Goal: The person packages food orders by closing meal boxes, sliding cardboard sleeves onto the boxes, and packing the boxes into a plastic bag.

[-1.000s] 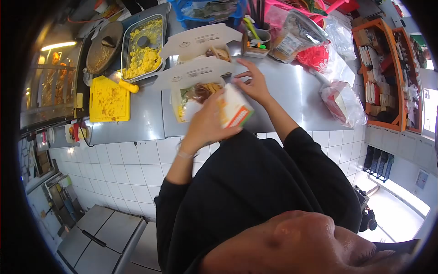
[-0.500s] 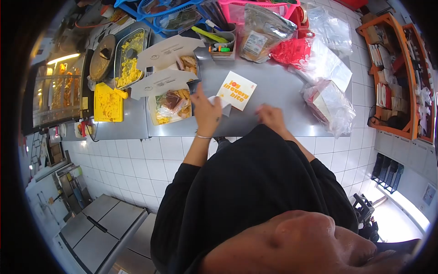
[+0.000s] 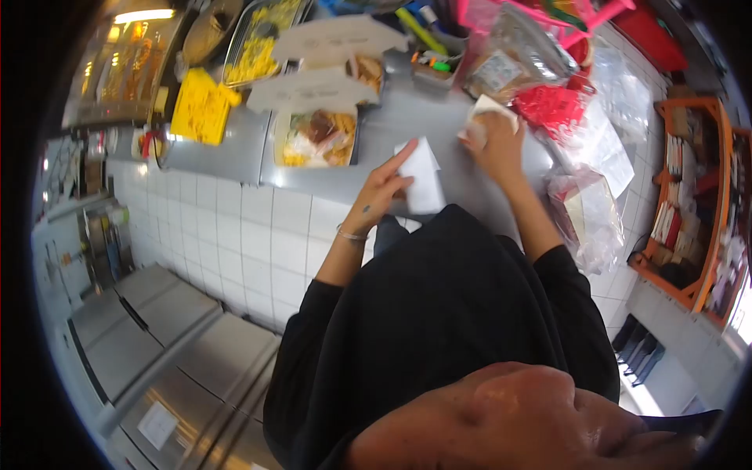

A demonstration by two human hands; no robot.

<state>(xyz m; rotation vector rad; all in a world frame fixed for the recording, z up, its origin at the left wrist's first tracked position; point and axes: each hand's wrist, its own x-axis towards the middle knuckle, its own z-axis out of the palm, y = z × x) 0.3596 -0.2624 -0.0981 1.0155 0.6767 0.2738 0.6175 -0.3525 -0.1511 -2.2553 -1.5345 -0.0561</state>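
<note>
Paper in the left, white box under the right!

Here we are at the table [image 3: 411, 98], and the left hand [image 3: 384, 188] has thumb and fingers clamped on white paper [image 3: 424, 178], hanging over the near edge. Two o'clock from it, the right hand [image 3: 497, 145] is laid over a white box [image 3: 487, 104]; with blur and knuckles in the way, I can't tell whether that grip closes on it.

Ten o'clock from the left hand, look, the near carton [image 3: 313, 94] with its lid up, food inside; straight up at twelve, the far carton [image 3: 337, 41], also open. Around the right hand: red bag [image 3: 552, 108] at two, clear bag [image 3: 587, 215] at four, pen bin [image 3: 435, 74] near eleven!
</note>
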